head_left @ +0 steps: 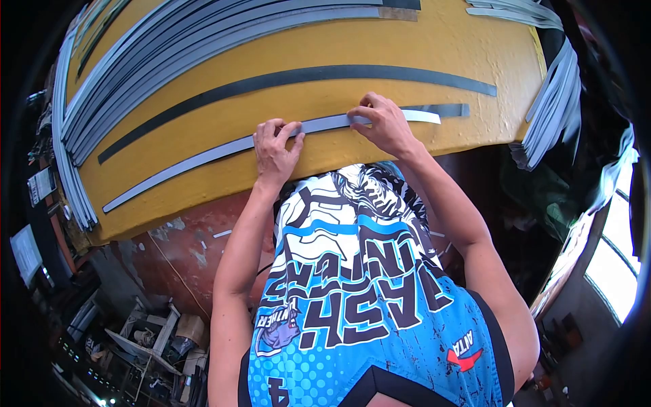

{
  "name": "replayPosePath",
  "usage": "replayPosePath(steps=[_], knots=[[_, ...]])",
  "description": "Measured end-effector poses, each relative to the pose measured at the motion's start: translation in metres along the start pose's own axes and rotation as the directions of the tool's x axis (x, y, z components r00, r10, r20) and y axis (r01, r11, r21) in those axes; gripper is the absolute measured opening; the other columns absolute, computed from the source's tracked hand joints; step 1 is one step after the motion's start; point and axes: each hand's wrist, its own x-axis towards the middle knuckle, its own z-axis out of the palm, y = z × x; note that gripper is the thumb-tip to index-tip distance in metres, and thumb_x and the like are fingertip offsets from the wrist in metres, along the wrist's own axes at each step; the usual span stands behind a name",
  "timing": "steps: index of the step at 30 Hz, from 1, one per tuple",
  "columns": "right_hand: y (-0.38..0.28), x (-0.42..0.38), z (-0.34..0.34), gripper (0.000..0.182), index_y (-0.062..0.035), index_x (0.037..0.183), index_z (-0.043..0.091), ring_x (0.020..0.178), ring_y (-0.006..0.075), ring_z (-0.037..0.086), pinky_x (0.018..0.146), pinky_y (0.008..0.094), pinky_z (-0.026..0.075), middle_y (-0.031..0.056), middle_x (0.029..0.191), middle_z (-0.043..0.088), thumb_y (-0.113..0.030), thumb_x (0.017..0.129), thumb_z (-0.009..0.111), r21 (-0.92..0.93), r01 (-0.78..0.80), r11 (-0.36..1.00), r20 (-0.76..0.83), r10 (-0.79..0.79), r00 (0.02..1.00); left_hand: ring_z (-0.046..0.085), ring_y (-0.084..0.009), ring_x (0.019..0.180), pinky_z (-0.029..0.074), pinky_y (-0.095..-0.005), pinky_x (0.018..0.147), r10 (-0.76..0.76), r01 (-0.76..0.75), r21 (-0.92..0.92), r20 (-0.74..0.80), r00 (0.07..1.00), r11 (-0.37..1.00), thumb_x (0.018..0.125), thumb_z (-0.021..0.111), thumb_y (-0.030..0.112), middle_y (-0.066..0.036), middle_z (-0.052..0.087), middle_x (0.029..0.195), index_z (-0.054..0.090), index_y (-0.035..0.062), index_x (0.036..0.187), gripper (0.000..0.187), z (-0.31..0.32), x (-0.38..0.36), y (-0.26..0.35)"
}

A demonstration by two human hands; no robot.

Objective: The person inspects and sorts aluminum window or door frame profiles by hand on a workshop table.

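Observation:
A long, narrow light-grey strip (196, 161) lies along the near side of the yellow tabletop (224, 122), over a dark strip (456, 110) whose end shows at the right. My left hand (274, 149) is at the middle of the light strip, thumb and fingertips closed on its edge. Farther right, my right hand (383, 125) pinches the same strip between thumb and curled fingers. The strip's white end (424, 117) sticks out past my right hand. Just beyond both hands, another dark strip (298, 76) lies on its own.
A thick stack of grey strips (169, 57) covers the far left of the table. Bundled strips (553, 108) hang over the right edge, and more strips (68, 163) hang at the left. A wooden rack (146, 336) stands on the floor at lower left.

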Motion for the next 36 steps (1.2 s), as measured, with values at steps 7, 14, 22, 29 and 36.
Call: replayPosePath(steps=[7,14,22,29,36], knots=[[0.002,-0.001,0.002,0.02,-0.0147,0.1,0.075,0.097,0.028,0.061,0.086,0.0394,0.049,0.0089,0.099,0.061,-0.02,0.08,0.075,0.019,-0.008,1.0,-0.012,0.008,1.0,0.052,-0.0236,0.095,0.041,-0.0383,0.084,0.004,-0.004,-0.002,-0.009,1.0,1.0,0.084,0.075,0.021,-0.007,0.055,0.098,0.073,0.0101,0.1,0.02,0.001,0.0,0.0],[0.003,-0.001,0.003,0.02,-0.0136,0.1,0.075,0.096,0.028,0.062,0.085,0.0393,0.05,0.0091,0.1,0.061,-0.019,0.08,0.076,0.033,-0.005,0.999,-0.027,0.006,1.0,0.053,-0.0253,0.097,0.042,-0.0394,0.085,0.008,-0.008,0.035,0.015,1.0,0.999,0.083,0.074,0.019,-0.008,0.057,0.099,0.072,0.0089,0.102,0.021,0.0,0.0,0.002],[0.004,0.0,0.006,0.017,-0.0135,0.095,0.076,0.097,0.0273,0.061,0.087,0.0391,0.05,0.0083,0.099,0.061,-0.019,0.08,0.076,0.061,-0.018,0.998,-0.025,0.02,0.999,0.056,-0.0291,0.105,0.045,-0.0414,0.092,0.048,-0.047,-0.033,0.035,0.998,0.998,0.082,0.071,0.011,-0.011,0.062,0.106,0.071,0.0036,0.104,0.023,0.009,0.008,0.014],[0.007,0.0,0.009,0.02,-0.0131,0.097,0.075,0.093,0.0281,0.062,0.083,0.039,0.051,0.0094,0.097,0.062,-0.018,0.078,0.078,0.06,0.029,0.998,-0.063,-0.025,0.998,0.056,-0.0296,0.104,0.045,-0.0415,0.092,0.056,-0.054,-0.064,0.023,0.998,0.996,0.081,0.071,0.012,-0.011,0.063,0.105,0.071,0.0027,0.103,0.024,0.015,0.012,0.02],[0.007,0.001,0.011,0.017,-0.0138,0.095,0.076,0.097,0.0272,0.061,0.086,0.0387,0.05,0.0085,0.098,0.061,-0.02,0.079,0.076,0.07,0.025,0.997,-0.056,-0.021,0.998,0.057,-0.0294,0.104,0.046,-0.0415,0.092,0.082,-0.079,-0.055,0.041,0.996,0.995,0.081,0.073,0.015,-0.011,0.062,0.106,0.071,0.0034,0.102,0.024,0.018,0.013,0.021]])
